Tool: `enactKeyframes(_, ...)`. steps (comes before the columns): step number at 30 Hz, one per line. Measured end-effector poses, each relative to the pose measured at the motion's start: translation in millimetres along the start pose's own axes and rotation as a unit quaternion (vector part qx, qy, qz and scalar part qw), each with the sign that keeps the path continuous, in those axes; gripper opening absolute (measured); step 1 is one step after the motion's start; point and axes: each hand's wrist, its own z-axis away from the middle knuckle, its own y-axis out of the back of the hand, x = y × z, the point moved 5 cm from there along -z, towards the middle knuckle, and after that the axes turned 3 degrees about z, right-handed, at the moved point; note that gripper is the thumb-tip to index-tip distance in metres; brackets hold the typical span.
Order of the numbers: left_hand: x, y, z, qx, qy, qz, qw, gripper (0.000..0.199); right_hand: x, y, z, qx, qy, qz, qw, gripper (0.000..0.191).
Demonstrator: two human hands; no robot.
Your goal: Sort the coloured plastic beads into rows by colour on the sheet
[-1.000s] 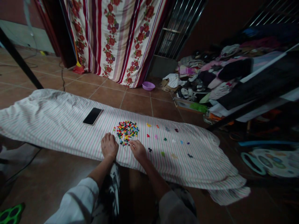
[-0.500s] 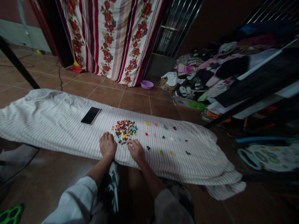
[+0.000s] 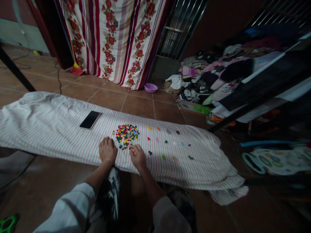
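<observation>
A round heap of small multicoloured plastic pieces point(image 3: 127, 133) lies on the striped cloth point(image 3: 58, 129) in front of me. My left hand point(image 3: 108, 151) rests palm down on the cloth, left of the heap, with its fingers laid out and nothing seen in it. At the heap's lower right edge is my right hand point(image 3: 138, 157), thumb and forefinger pinched together; whatever is between them is too small to make out. Small groups sorted by colour spread to the right, among them a yellow group point(image 3: 149, 127), a black group point(image 3: 150, 153) and a lime green group point(image 3: 163, 157).
A phone point(image 3: 90, 120) lies on the cloth, left of the heap. Beyond the cloth, a purple basin point(image 3: 151, 87) stands on the tiled floor by a flowered curtain point(image 3: 114, 42). Piled clothes point(image 3: 213, 71) fill the right background.
The whole view has shifted slightly, so everything appears a little further left. Both hands stay in nearly the same places beside the heap.
</observation>
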Motion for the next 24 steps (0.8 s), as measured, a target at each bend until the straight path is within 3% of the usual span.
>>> enactKeyframes(16,-0.2,0.4,-0.2,-0.012,0.002,0.01,1.0,0.023,2.4,4.6,0.5,0.022,-0.065,-0.039,0.997,0.019)
enactKeyframes(24,-0.5,2.1,-0.2,-0.012,-0.005,0.016,1.0,0.023,-1.6,7.7,2.3,0.011,-0.052,-0.016,0.998,0.016)
